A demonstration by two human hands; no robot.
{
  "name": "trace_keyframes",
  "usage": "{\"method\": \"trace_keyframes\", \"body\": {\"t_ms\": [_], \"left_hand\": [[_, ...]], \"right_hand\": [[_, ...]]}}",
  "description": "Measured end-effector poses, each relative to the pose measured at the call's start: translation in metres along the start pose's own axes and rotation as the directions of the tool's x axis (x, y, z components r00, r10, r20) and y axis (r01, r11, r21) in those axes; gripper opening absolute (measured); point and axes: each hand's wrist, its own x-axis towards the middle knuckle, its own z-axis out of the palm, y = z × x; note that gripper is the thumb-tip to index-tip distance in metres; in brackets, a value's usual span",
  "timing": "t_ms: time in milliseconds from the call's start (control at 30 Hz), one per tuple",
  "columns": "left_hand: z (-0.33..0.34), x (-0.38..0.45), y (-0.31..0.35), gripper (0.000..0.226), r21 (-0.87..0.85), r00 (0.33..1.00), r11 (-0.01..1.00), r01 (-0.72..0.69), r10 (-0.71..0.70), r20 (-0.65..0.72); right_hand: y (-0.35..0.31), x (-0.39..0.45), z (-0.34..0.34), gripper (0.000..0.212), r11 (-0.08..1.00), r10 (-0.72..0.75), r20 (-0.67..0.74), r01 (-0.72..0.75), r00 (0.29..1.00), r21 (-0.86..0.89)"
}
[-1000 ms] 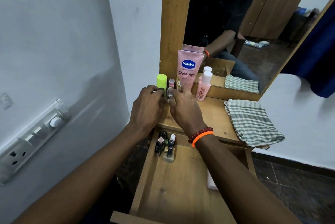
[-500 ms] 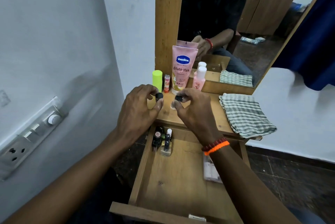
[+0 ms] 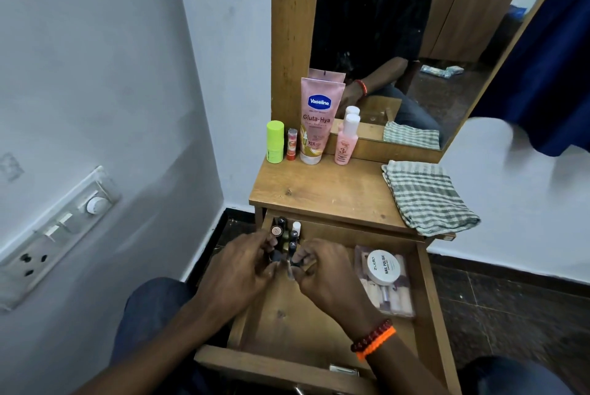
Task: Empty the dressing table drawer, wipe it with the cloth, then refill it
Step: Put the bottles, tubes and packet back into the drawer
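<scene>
The wooden drawer (image 3: 287, 314) stands pulled open under the dressing table top (image 3: 329, 193). Several small dark-capped bottles (image 3: 287, 233) stand in its back left corner. My left hand (image 3: 239, 267) holds a small dark bottle (image 3: 276, 255) low in the drawer beside that cluster. My right hand (image 3: 332, 276) pinches another small bottle (image 3: 295, 262) by its dark cap, close to the left hand. A white nail polish tub (image 3: 383, 267) lies on a clear pack (image 3: 396, 299) at the drawer's right side. The checked cloth (image 3: 427, 196) lies folded on the table's right end.
At the back of the table stand a green stick (image 3: 275, 142), a small red tube (image 3: 291, 148), a pink Vaseline tube (image 3: 316, 120) and a pink bottle (image 3: 346, 139), in front of the mirror (image 3: 399, 27). A switch panel (image 3: 57, 228) is on the left wall.
Both hands have come down from the table top into the drawer, each carrying a small dark-capped bottle. The view has tilted down, and the drawer's right side now shows.
</scene>
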Motion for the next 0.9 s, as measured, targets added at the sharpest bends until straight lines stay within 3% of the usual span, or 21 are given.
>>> {"method": "trace_keyframes", "body": {"t_ms": [167, 500, 700, 900], "left_hand": [[0.006, -0.002, -0.003, 0.037, 0.072, 0.999, 0.997, -0.012, 0.010, 0.032], [0.002, 0.002, -0.004, 0.020, 0.310, 0.975, 0.935, -0.170, 0.114, 0.191], [0.003, 0.001, -0.006, 0.012, 0.267, 0.974, 0.952, -0.146, 0.091, 0.209], [-0.009, 0.007, -0.002, 0.019, 0.187, 0.988, 0.973, -0.138, 0.123, 0.091]], "right_hand": [[0.001, 0.007, 0.009, 0.012, 0.999, -0.017, 0.057, 0.019, 0.998, -0.040], [0.003, 0.007, 0.014, 0.016, 0.997, -0.029, 0.033, 0.031, 0.999, -0.066], [0.003, 0.004, 0.015, 0.013, 0.998, 0.002, 0.045, 0.001, 0.999, -0.057], [0.004, 0.002, 0.005, 0.016, 0.999, -0.034, 0.020, 0.034, 0.999, 0.003]]}}
